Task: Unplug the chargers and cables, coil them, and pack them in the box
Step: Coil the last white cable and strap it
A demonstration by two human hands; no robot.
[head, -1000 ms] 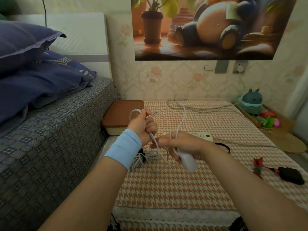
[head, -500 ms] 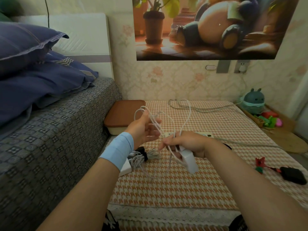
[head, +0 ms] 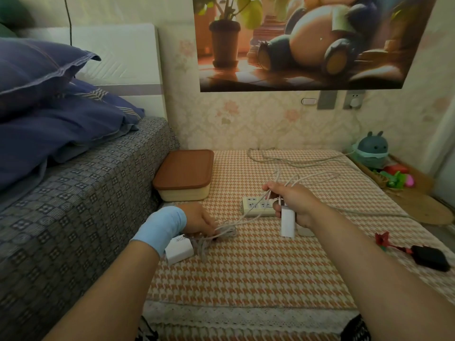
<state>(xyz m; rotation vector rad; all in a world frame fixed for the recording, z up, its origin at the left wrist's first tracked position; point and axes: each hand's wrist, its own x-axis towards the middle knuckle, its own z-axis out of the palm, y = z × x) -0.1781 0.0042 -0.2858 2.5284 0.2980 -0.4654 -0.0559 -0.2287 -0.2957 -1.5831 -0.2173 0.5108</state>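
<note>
My right hand (head: 291, 203) grips a white charger (head: 287, 222) that hangs below the fist, together with loops of its thin white cable (head: 293, 180) above the knuckles. One strand runs down and left to my left hand (head: 199, 221), which lies low on the checked tablecloth (head: 258, 267) and touches a coiled grey-white cable bundle (head: 219, 233); its fingers are mostly hidden. A second white charger (head: 178, 251) lies beside my left wrist. A white power strip (head: 257, 205) lies behind my right hand. The cream box with a brown lid (head: 184, 173) stands closed at the table's back left.
A bed (head: 73, 205) with a patterned cover borders the table on the left. A long grey cord (head: 295, 161) trails across the back. At the right lie a black object with a red tie (head: 428, 257), a teal toy (head: 371, 148), a wooden tray (head: 423, 205) and wall sockets (head: 354, 99).
My left hand let go of the raised loops and dropped to the coiled bundle on the table. My right hand moved right and farther back, carrying the charger and its loops.
</note>
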